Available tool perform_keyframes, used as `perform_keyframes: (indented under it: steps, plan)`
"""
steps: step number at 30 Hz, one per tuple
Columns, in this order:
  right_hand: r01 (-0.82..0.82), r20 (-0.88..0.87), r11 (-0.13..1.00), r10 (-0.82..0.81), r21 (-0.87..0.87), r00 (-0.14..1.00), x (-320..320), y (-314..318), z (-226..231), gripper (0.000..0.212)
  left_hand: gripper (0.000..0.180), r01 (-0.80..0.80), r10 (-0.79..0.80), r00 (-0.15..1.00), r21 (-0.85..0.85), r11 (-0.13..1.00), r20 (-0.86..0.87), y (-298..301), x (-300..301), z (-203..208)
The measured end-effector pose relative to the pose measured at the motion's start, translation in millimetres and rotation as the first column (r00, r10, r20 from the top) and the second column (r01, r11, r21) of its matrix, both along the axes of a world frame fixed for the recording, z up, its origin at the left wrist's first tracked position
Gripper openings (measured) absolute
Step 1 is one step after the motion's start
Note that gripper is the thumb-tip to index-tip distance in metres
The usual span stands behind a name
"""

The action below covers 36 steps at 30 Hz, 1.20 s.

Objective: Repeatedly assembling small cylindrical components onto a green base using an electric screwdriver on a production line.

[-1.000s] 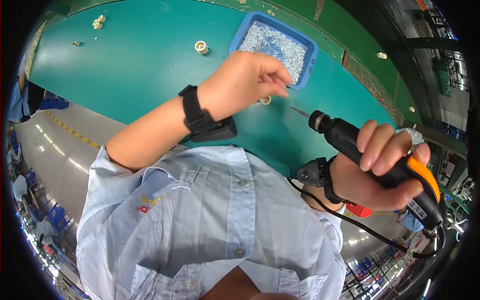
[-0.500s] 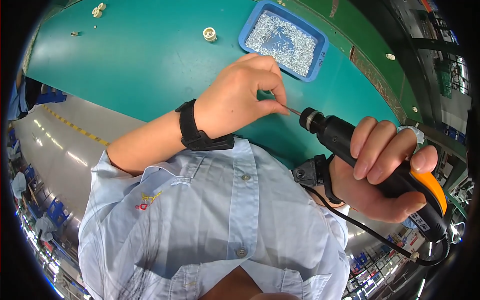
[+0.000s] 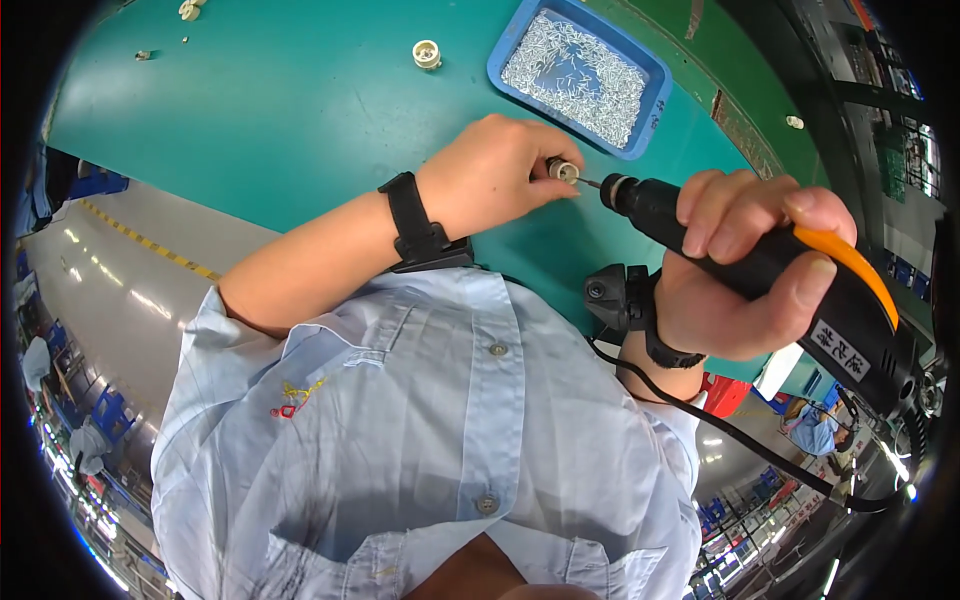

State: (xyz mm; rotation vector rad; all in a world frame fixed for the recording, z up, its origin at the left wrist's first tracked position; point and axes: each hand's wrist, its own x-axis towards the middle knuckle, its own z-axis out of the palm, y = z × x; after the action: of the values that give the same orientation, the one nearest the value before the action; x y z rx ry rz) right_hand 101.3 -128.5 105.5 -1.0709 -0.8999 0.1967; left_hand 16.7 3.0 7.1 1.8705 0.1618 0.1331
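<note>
We hold a small round cream part point(image 3: 564, 172) in our left hand point(image 3: 490, 170), pinched between thumb and fingers, with its open face turned toward the right. It is above the green table point(image 3: 300, 120), near the close corner of the blue tray point(image 3: 660, 90).

Our right hand point(image 3: 720, 310) is wrapped around a black and orange electric screwdriver point(image 3: 660, 215), which we keep tilted so that its thin bit point(image 3: 590, 183) points left at the part. The tip is right at the open face, but we cannot tell whether it touches anything inside. Our two hands are apart, with the tool's front end between them.

In the tray lies a loose heap of small silver screws point(image 3: 615, 105). To the left of the tray, another round cream cup point(image 3: 426, 54) sits on the table, and farther left are a few cream pieces point(image 3: 190, 10) and a tiny dark piece point(image 3: 143, 55). We wear a black strap point(image 3: 410, 220) on our left wrist.
</note>
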Motion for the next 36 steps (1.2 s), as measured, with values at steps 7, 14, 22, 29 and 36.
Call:
perform_keyframes:
  steps: [7,14,22,29,36]
  plan:
    - [0.110,0.025,0.986,-0.108,-0.126,0.994,-4,13,-5,0.030,0.015,-0.012,0.011,1.000,-0.053,0.999,-0.027,-1,1,-3]
    - [0.083,0.000,0.995,-0.083,-0.051,0.997,-1,22,-13,0.030,0.016,0.008,-0.008,1.000,-0.010,1.000,-0.024,2,1,0]
    - [0.030,-0.033,0.997,-0.032,-0.065,0.999,1,25,-15,0.027,0.018,0.030,-0.030,0.999,-0.014,0.999,-0.041,4,1,1]
    - [-0.013,-0.038,0.999,0.012,-0.036,0.999,5,16,-13,0.031,0.023,0.010,-0.026,0.995,0.156,0.988,0.100,-1,-5,-9]
    - [0.051,0.007,0.974,-0.054,0.219,0.999,11,-23,18,0.040,0.017,-0.034,-0.035,0.981,0.348,0.937,0.191,20,31,11]
